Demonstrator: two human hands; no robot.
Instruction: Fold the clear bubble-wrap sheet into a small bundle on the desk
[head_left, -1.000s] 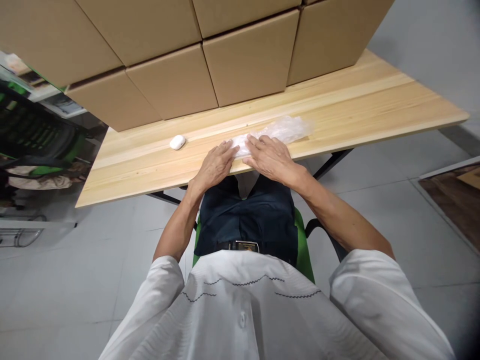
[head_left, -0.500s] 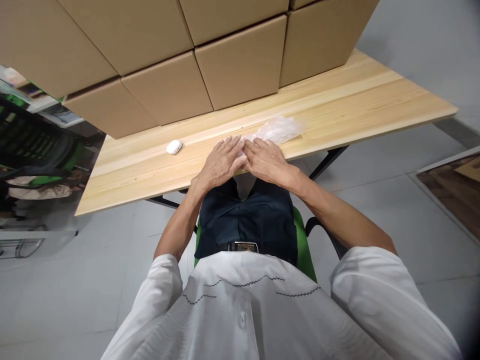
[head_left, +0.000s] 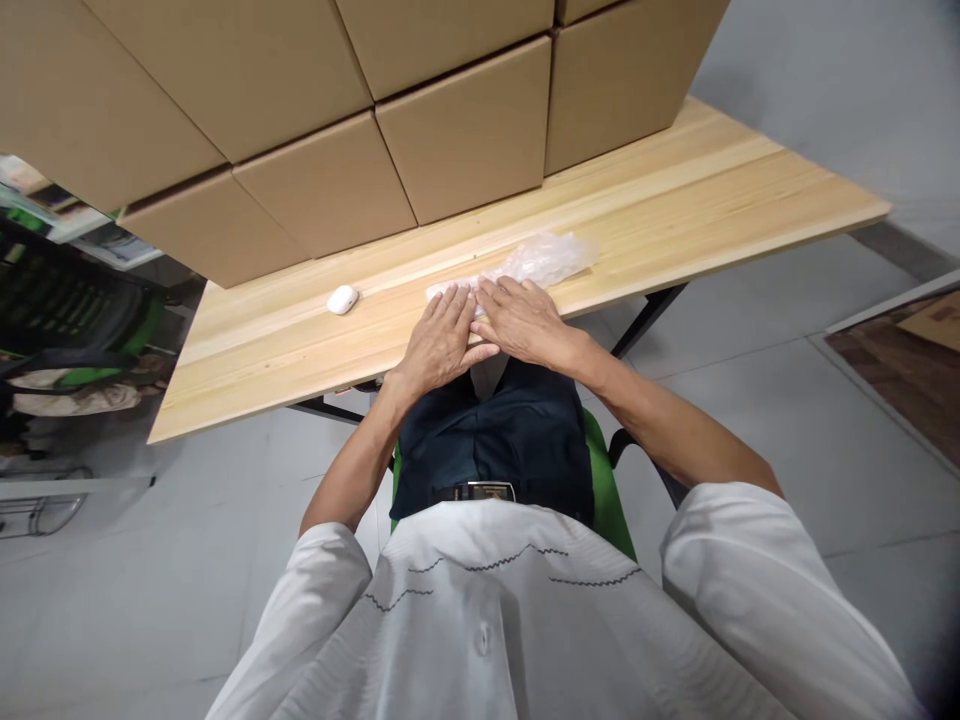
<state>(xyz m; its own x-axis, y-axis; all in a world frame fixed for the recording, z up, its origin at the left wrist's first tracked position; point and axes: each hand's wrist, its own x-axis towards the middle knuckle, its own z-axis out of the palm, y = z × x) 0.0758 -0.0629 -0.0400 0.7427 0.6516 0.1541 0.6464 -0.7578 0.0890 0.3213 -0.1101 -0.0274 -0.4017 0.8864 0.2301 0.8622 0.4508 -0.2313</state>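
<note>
A crumpled sheet of clear plastic wrap (head_left: 546, 260) lies near the front edge of the wooden table, its loose end spread to the right. My left hand (head_left: 442, 338) rests palm down over its left part, fingers stretched out. Right beside it, my right hand (head_left: 523, 322) lies flat on the wrap too, fingers extended and nearly meeting the left ones. A whitish strip of the wrap shows past my left fingertips. Whatever may be under the palms is hidden. A small white case (head_left: 343, 299), like one for earbuds, sits apart to the left.
Cardboard boxes (head_left: 465, 125) are stacked along the back of the wooden table (head_left: 720, 215). A dark chair with green parts (head_left: 71, 310) stands at the left. Framed brown panels (head_left: 900, 350) are on the floor at the right.
Both hands have shifted slightly on the wrap, and its left end now shows beyond my left fingertips. The whole view has turned a little.
</note>
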